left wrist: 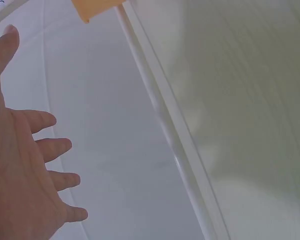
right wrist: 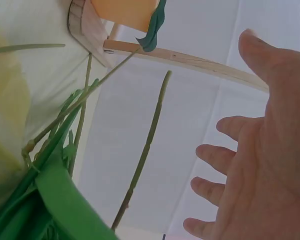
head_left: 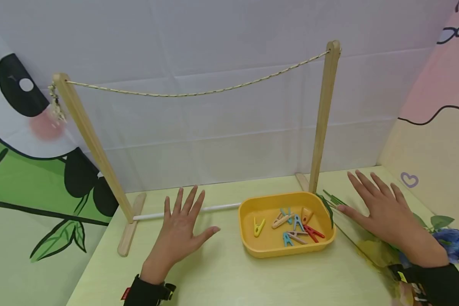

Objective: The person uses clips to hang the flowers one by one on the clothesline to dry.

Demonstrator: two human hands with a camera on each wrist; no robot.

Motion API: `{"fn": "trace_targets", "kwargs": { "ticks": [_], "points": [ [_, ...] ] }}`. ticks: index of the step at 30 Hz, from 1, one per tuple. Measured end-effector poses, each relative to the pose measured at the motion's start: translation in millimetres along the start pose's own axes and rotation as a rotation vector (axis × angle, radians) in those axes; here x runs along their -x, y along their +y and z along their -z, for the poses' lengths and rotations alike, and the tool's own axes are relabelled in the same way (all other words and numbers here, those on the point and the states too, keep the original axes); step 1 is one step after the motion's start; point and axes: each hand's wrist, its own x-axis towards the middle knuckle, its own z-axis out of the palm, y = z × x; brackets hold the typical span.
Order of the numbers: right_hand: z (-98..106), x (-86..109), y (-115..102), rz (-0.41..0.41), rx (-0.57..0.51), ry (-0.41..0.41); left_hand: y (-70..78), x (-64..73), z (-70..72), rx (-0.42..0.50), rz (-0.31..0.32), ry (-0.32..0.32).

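Observation:
My left hand (head_left: 180, 233) hovers palm down with fingers spread, left of the yellow tray (head_left: 287, 253) and in front of the white rod (head_left: 222, 207). In the left wrist view its palm and fingers hold nothing. On the other side of the tray, my right hand (head_left: 390, 216) is also spread, above the green stems and blue flower (head_left: 452, 245). Nothing is in its fingers in the right wrist view. Several small clothespins lie in the tray, among them a yellow clothespin (head_left: 258, 227), a red clothespin (head_left: 313, 233) and a blue clothespin (head_left: 287, 239).
Behind the tray stands a wooden frame with a left post (head_left: 93, 144) and a right post (head_left: 324, 119). A sagging rope (head_left: 191, 94) runs between their tops. Wooden feet (head_left: 128, 238) rest on the pale table (head_left: 199, 276). A leaf (head_left: 326, 208) overlaps the tray's right rim.

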Motion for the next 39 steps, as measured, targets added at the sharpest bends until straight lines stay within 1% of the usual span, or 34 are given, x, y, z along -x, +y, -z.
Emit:
{"fn": "trace_targets", "kwargs": {
  "ticks": [2, 5, 8, 11, 14, 16, 20, 23, 26, 29, 33, 35, 37, 39],
  "points": [
    [0, 1.4, 1, 0.002, 0.008, 0.004, 3.5, -0.4, 1.9, 0.026, -0.007, 0.01],
    [-3, 3.0, 1, 0.013, 0.018, -0.002, 13.9, -2.5, 5.6, 0.095, -0.034, 0.023],
    [-6, 3.9, 2, 0.034, 0.033, -0.013, 28.2, -5.6, 9.4, 0.168, -0.09, 0.051],
    [-5, 4.6, 3, 0.063, 0.058, -0.012, 40.3, -8.5, 12.2, 0.202, -0.151, 0.103],
    [1, 6.1, 8, 0.087, 0.083, -0.015, 49.2, -11.0, 14.5, 0.236, -0.196, 0.144],
    [6, 7.5, 11, 0.091, 0.076, -0.038, 54.0, -12.5, 15.9, 0.254, -0.215, 0.155],
    [13, 10.1, 17, 0.058, 0.041, -0.136, 61.7, -15.3, 15.3, 0.296, -0.245, 0.16],
    [16, 11.2, 19, 0.029, 0.013, -0.193, 68.7, -17.7, 12.1, 0.336, -0.248, 0.143],
    [16, 10.8, 20, 0.005, -0.015, -0.224, 77.2, -22.1, 7.8, 0.37, -0.237, 0.11],
    [15, 10.2, 22, -0.009, -0.046, -0.241, 86.6, -29.1, 2.3, 0.41, -0.227, 0.069],
    [15, 9.3, 25, -0.006, -0.071, -0.251, 99.8, -40.7, -6.2, 0.424, -0.21, 0.005],
    [16, 8.5, 26, -0.002, -0.076, -0.256, 106.6, -46.8, -11.0, 0.392, -0.215, -0.025],
    [15, 7.7, 27, 0.004, -0.084, -0.27, 112.6, -52.1, -15.5, 0.334, -0.239, -0.049],
    [14, 7.2, 27, 0.005, -0.092, -0.285, 117.7, -57.6, -20.0, 0.256, -0.27, -0.062]
  ]
}}
